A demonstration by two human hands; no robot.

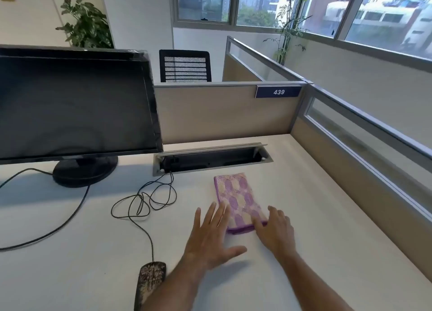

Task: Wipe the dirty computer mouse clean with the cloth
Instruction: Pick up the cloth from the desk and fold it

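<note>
Folded purple-and-cream cloth point(239, 202) lies flat on the white tabletop point(315, 217), in front of the open cable tray point(211, 158). Left hand point(211, 237): grip spread, fingers straight, fingertips at the cloth's left edge. Right hand point(275, 232): fingers relaxed, resting on the cloth's near right corner, not pinching. Dirty mouse point(149, 280) sits near left, partly behind the left forearm, cable point(142, 203) coiled toward the tray. Monitor point(74, 105) far left.

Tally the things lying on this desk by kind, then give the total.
Monitor: 1
Computer mouse: 1
Cloth: 1
Hands on the desk: 2, left hand and right hand
Total: 5
</note>
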